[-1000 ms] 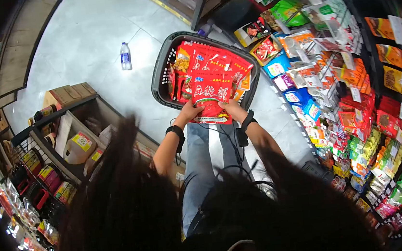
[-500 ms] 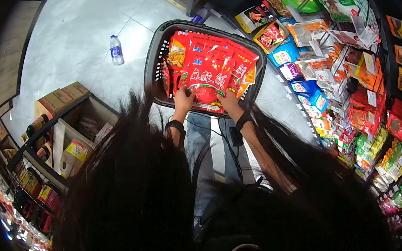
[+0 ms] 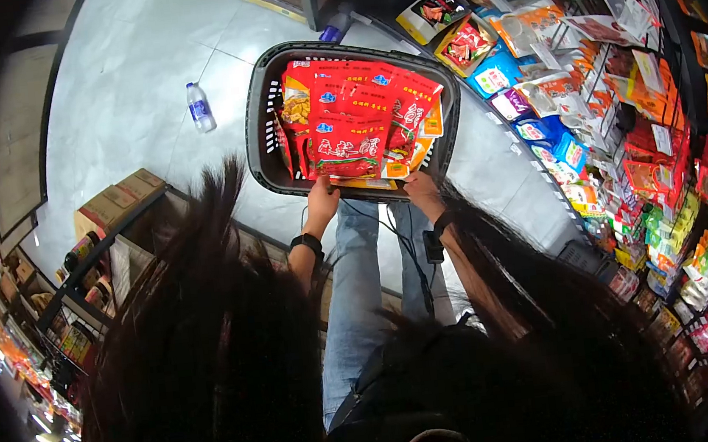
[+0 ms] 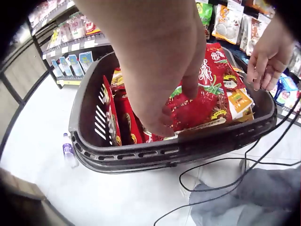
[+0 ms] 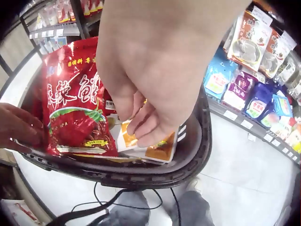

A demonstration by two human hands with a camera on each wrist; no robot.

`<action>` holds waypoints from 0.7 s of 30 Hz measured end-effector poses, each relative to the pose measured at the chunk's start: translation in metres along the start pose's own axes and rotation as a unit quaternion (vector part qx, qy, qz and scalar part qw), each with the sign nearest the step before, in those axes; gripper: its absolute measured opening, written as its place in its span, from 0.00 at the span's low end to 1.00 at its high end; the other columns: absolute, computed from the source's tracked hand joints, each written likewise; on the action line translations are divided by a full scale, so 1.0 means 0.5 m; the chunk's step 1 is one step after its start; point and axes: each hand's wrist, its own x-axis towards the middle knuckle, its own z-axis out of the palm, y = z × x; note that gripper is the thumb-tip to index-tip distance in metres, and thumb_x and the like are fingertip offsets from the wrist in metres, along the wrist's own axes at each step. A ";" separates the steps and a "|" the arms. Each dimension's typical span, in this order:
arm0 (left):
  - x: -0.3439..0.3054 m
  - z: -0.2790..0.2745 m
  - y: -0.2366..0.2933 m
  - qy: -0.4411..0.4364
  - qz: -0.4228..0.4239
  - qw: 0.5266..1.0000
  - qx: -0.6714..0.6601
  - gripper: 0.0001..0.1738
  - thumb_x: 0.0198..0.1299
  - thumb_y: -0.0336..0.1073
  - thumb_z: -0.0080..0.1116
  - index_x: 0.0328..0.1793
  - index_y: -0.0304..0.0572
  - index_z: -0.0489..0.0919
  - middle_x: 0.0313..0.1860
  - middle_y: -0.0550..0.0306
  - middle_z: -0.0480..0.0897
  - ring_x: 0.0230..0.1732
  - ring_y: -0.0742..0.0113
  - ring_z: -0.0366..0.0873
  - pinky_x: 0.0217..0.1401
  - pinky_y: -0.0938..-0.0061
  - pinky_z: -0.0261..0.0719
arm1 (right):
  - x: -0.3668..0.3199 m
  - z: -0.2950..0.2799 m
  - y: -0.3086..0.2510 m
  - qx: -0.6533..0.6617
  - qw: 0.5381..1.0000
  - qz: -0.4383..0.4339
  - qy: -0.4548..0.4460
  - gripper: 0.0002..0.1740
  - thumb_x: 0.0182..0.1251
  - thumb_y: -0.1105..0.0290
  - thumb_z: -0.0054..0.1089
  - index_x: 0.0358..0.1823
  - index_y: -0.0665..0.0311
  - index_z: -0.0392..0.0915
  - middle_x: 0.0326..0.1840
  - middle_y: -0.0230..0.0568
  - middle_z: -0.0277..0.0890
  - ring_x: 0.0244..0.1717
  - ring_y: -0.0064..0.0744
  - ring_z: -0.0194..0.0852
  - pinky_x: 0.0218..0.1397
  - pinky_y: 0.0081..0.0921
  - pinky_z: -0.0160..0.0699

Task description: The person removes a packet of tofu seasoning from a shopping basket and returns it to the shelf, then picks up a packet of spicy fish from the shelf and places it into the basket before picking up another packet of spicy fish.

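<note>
A dark grey shopping basket (image 3: pixel 253 137) holds several red seasoning packets with white lettering, the top red packet (image 3: pixel 351 146) lying flat toward the near rim. At that packet's lower left corner, my left hand (image 3: pixel 321 203) grips its edge; in the left wrist view its fingers reach inside the near rim. My right hand (image 3: pixel 426 195) is over the near right rim, its fingers loosely bent and holding nothing. Below them in the right wrist view is an orange-and-white packet (image 5: pixel 127 137). The red packet's lettered face (image 5: pixel 75 99) also shows there, beside the left fingers.
A bottle (image 3: pixel 200 108) with a purple label stands on the tiled floor left of the basket. Hanging packets crowd the shelves (image 3: pixel 561 116) on the right. Boxes (image 3: pixel 120 201) top a low shelf at left. Black cables (image 4: pixel 216 190) dangle below the basket.
The top red packet has moved left and settled lower among the others in the basket. My right hand has let go of its right side and drawn back to the near rim.
</note>
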 end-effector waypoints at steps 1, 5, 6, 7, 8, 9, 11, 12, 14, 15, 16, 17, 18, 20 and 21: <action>0.000 0.006 -0.002 -0.004 0.005 1.000 0.008 0.22 0.45 0.33 0.60 0.49 0.35 0.71 0.42 0.40 0.78 0.46 0.44 0.75 0.48 0.60 0.73 | -0.002 -0.002 0.012 -0.002 1.000 -0.003 -0.006 0.09 0.50 0.73 0.59 0.35 0.62 0.74 0.22 0.34 0.72 0.21 0.23 0.71 0.24 0.23 0.74; -0.002 0.017 0.019 -0.033 0.007 0.999 0.024 0.21 0.45 0.33 0.60 0.47 0.34 0.72 0.42 0.40 0.78 0.46 0.46 0.75 0.48 0.62 0.73 | -0.012 -0.006 0.049 0.064 0.998 0.029 0.000 0.09 0.51 0.74 0.58 0.35 0.63 0.74 0.25 0.35 0.73 0.23 0.24 0.72 0.25 0.21 0.75; -0.004 0.019 0.034 -0.037 0.000 0.999 0.025 0.20 0.45 0.33 0.60 0.46 0.34 0.73 0.42 0.40 0.78 0.46 0.47 0.76 0.49 0.63 0.73 | -0.005 -0.003 0.067 0.090 0.996 0.023 -0.002 0.08 0.51 0.74 0.57 0.35 0.64 0.74 0.25 0.36 0.73 0.24 0.24 0.72 0.25 0.21 0.75; -0.009 0.025 0.045 -0.041 -0.008 0.999 0.027 0.20 0.46 0.34 0.60 0.46 0.34 0.73 0.41 0.41 0.78 0.45 0.48 0.76 0.49 0.63 0.73 | -0.008 -0.014 0.051 0.117 0.993 0.016 -0.004 0.08 0.52 0.74 0.57 0.35 0.64 0.74 0.26 0.36 0.74 0.24 0.24 0.73 0.25 0.21 0.76; -0.014 0.029 0.054 -0.046 -0.016 0.998 0.028 0.19 0.46 0.34 0.60 0.45 0.34 0.74 0.41 0.42 0.79 0.45 0.49 0.77 0.49 0.64 0.73 | -0.016 -0.028 0.036 0.147 0.988 0.041 -0.019 0.08 0.52 0.74 0.57 0.35 0.64 0.74 0.27 0.37 0.74 0.25 0.25 0.73 0.26 0.21 0.76; -0.017 0.033 0.062 -0.056 -0.017 0.998 0.034 0.19 0.47 0.34 0.59 0.45 0.34 0.74 0.40 0.43 0.79 0.44 0.50 0.77 0.48 0.65 0.73 | -0.026 -0.045 0.024 0.178 0.981 0.066 -0.034 0.08 0.52 0.74 0.56 0.35 0.64 0.74 0.28 0.37 0.74 0.25 0.25 0.73 0.26 0.21 0.76; -0.020 0.059 0.050 -0.080 -0.017 0.996 0.046 0.17 0.48 0.35 0.58 0.44 0.35 0.75 0.38 0.45 0.80 0.43 0.52 0.78 0.48 0.66 0.74 | -0.027 -0.029 0.075 0.108 0.993 -0.045 0.033 0.08 0.53 0.74 0.55 0.35 0.64 0.74 0.26 0.36 0.75 0.24 0.25 0.74 0.25 0.21 0.75; -0.023 0.068 0.051 -0.087 -0.012 0.995 0.039 0.17 0.48 0.36 0.58 0.43 0.35 0.75 0.38 0.46 0.80 0.43 0.53 0.78 0.48 0.67 0.74 | -0.031 -0.038 0.080 0.108 0.992 -0.043 0.039 0.08 0.53 0.74 0.55 0.35 0.64 0.74 0.26 0.36 0.75 0.23 0.25 0.74 0.25 0.21 0.75; -0.029 0.079 0.058 -0.104 0.001 0.994 0.026 0.16 0.49 0.37 0.57 0.42 0.36 0.75 0.37 0.48 0.81 0.41 0.55 0.79 0.47 0.68 0.74 | -0.038 -0.060 0.091 0.110 0.992 -0.040 0.056 0.08 0.53 0.74 0.55 0.35 0.65 0.75 0.24 0.36 0.75 0.21 0.25 0.73 0.24 0.21 0.74; -0.030 0.082 0.066 -0.135 -0.018 0.990 0.031 0.15 0.50 0.38 0.57 0.41 0.37 0.76 0.36 0.49 0.81 0.41 0.56 0.79 0.45 0.68 0.75 | -0.042 -0.068 0.099 0.141 0.987 0.006 0.075 0.08 0.53 0.73 0.55 0.35 0.64 0.75 0.22 0.36 0.75 0.20 0.25 0.73 0.22 0.22 0.72; -0.032 0.085 0.075 -0.147 -0.004 0.988 0.035 0.15 0.50 0.39 0.57 0.41 0.38 0.76 0.36 0.49 0.81 0.41 0.56 0.79 0.45 0.68 0.75 | -0.055 -0.080 0.110 0.145 0.986 0.021 0.083 0.08 0.53 0.73 0.55 0.35 0.64 0.75 0.23 0.37 0.75 0.20 0.26 0.73 0.23 0.23 0.72; -0.030 0.095 0.070 -0.158 0.010 0.987 0.036 0.15 0.50 0.39 0.57 0.41 0.38 0.76 0.36 0.49 0.81 0.41 0.55 0.79 0.45 0.68 0.75 | -0.071 -0.107 0.100 0.147 0.984 0.034 0.090 0.08 0.53 0.72 0.56 0.35 0.63 0.75 0.23 0.37 0.76 0.21 0.27 0.74 0.23 0.24 0.72; -0.032 0.106 0.060 -0.167 0.022 0.985 0.038 0.15 0.50 0.39 0.56 0.41 0.39 0.76 0.35 0.49 0.81 0.40 0.55 0.79 0.44 0.68 0.75 | -0.092 -0.139 0.086 0.149 0.983 0.046 0.093 0.08 0.52 0.72 0.56 0.35 0.63 0.75 0.23 0.38 0.76 0.21 0.27 0.74 0.24 0.24 0.72; -0.031 0.127 0.055 -0.185 0.038 0.980 0.061 0.15 0.50 0.41 0.55 0.41 0.42 0.77 0.35 0.48 0.81 0.41 0.53 0.79 0.44 0.66 0.75 | -0.138 -0.186 0.080 0.086 0.987 -0.005 0.136 0.07 0.52 0.73 0.55 0.34 0.62 0.75 0.24 0.44 0.75 0.25 0.38 0.75 0.28 0.29 0.73; -0.034 0.135 0.062 -0.188 0.046 0.979 0.067 0.15 0.50 0.42 0.55 0.41 0.42 0.77 0.35 0.48 0.81 0.41 0.52 0.78 0.44 0.65 0.75 | -0.154 -0.206 0.093 0.057 0.987 -0.022 0.148 0.07 0.51 0.73 0.55 0.34 0.62 0.74 0.24 0.45 0.75 0.26 0.40 0.75 0.30 0.30 0.73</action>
